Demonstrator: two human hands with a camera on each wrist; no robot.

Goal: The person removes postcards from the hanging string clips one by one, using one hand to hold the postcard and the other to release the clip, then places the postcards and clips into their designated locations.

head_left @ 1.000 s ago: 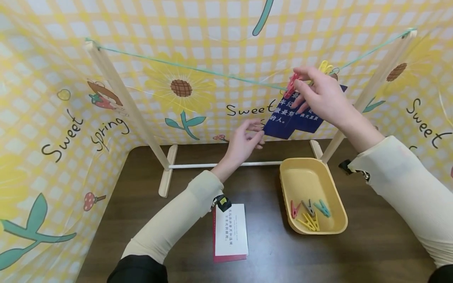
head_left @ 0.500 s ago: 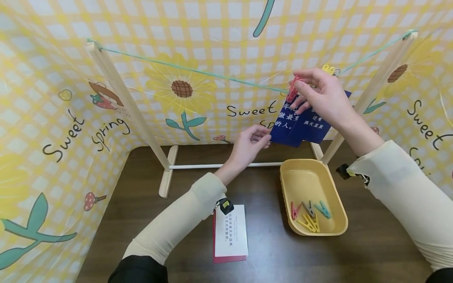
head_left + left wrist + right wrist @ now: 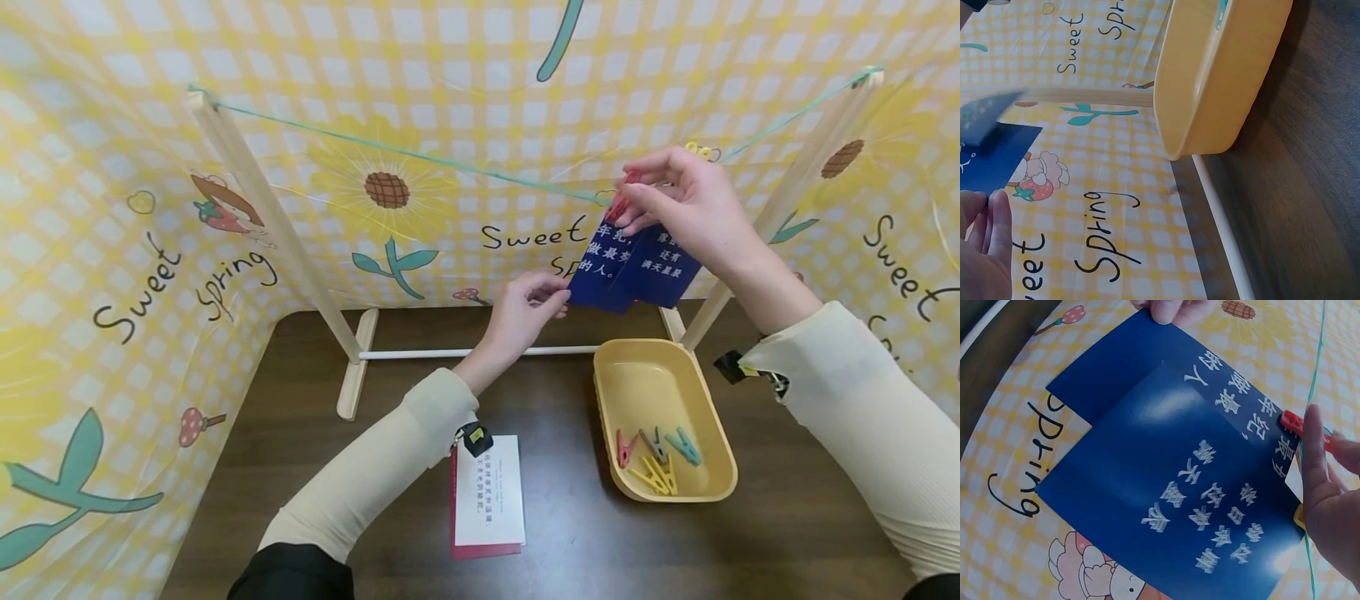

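Note:
Two dark blue cards with white writing hang overlapping under the green string, the left card (image 3: pixel 596 267) partly behind the right card (image 3: pixel 663 271). My left hand (image 3: pixel 525 312) pinches the left card's lower left corner between thumb and fingers. Up at the string, my right hand (image 3: pixel 693 204) pinches a red clothespin (image 3: pixel 1292 422) whose jaws sit on the top edge of the left card. A yellow clothespin (image 3: pixel 701 151) is at the top of the right card, partly hidden behind the right hand. The green string (image 3: pixel 420 152) sags toward the cards.
Wooden posts (image 3: pixel 273 221) on feet hold the string, joined low down by a white rod (image 3: pixel 420 354). A yellow basket (image 3: pixel 637 375) with several clothespins (image 3: pixel 656 475) stands at the right. A white card (image 3: pixel 491 500) lies over a red one (image 3: pixel 480 551) on the brown table.
Both hands and the blue cards have come down a little, and the string with them. The left hand has also shifted slightly right, keeping to the card's corner.

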